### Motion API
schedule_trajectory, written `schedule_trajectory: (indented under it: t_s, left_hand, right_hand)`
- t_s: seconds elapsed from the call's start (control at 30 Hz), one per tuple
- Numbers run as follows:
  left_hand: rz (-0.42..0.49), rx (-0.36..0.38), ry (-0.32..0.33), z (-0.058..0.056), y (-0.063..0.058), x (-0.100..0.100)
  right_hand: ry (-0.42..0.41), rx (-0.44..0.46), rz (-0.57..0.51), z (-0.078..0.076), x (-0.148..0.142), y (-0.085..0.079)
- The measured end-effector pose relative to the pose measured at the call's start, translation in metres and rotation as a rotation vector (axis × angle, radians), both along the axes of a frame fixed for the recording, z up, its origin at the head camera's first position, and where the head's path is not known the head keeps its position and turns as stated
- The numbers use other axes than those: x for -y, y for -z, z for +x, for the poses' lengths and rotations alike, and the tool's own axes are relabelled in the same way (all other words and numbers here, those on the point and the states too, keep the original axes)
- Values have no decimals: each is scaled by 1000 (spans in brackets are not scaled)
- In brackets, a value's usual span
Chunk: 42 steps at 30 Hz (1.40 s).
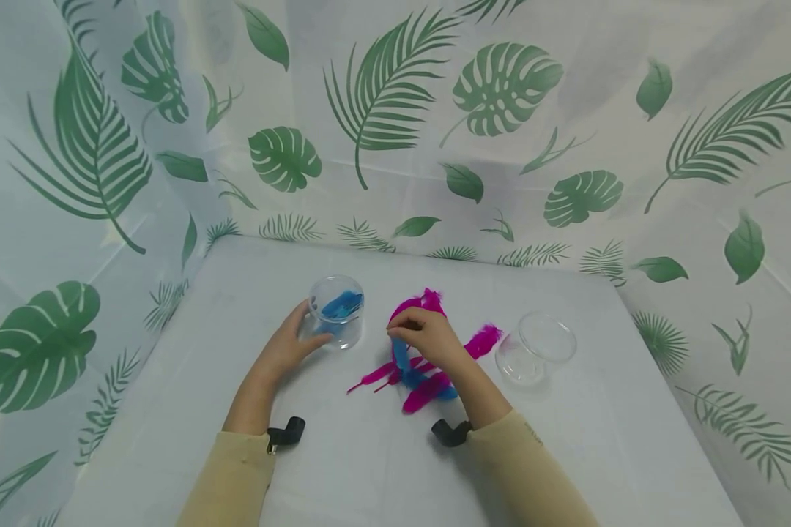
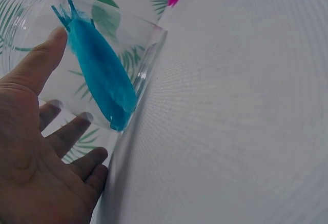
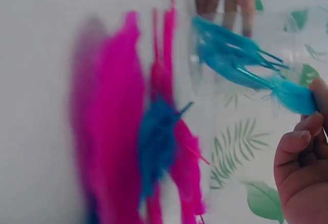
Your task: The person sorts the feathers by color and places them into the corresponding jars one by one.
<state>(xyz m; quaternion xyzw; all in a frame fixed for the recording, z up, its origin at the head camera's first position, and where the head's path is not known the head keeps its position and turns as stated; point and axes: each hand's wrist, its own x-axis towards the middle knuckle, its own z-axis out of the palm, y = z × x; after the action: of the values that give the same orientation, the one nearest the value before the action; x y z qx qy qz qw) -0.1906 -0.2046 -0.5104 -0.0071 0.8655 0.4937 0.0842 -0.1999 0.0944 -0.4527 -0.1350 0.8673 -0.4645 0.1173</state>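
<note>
On the left of the table, my left hand [image 1: 288, 342] grips a clear plastic cup [image 1: 352, 333], its thumb on the near side and its fingers around the far side. Blue feathers [image 2: 102, 67] stand bunched inside this cup. My right hand [image 1: 428, 335] pinches a blue feather [image 3: 294, 97] between thumb and fingers, above a loose pile on the table. Magenta feathers [image 3: 120, 126] make up most of that pile. Among them lies another blue feather [image 3: 156, 144]. The right hand covers part of the pile in the head view.
A second clear plastic cup [image 1: 530, 359] stands to the right of the pile, with no feathers seen in it. The white table [image 1: 343, 468] is bordered at its back and sides by a leaf-printed cloth [image 1: 409, 183].
</note>
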Motion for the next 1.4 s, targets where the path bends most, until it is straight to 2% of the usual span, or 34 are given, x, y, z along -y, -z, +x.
schedule_trajectory:
  t_s: [0.17, 0.33, 0.63, 0.8, 0.93, 1.1, 1.23, 1.4]
  left_hand:
    - [-7, 7, -6, 0, 0, -1]
    - [-9, 13, -5, 1, -1, -1]
    - [1, 10, -2, -2, 1, 0]
    - [-3, 1, 4, -2, 1, 1]
    - [-7, 24, -14, -1, 0, 0]
    - [-8, 10, -9, -1, 1, 0]
    - [-3, -5, 4, -2, 1, 2]
    - [-6, -11, 8, -3, 3, 2]
  right_hand:
    - [101, -18, -146, -11, -4, -10]
    - [168, -89, -220, -19, 1, -26]
    - [368, -165, -365, -36, 22, -52]
    - [441, -231, -437, -45, 43, -57]
    - [489, -268, -428, -49, 61, -49]
    - [464, -273, -331, -45, 79, -26]
    - [378, -257, -236, -39, 84, -9]
    - [274, -243, -173, -32, 77, -1]
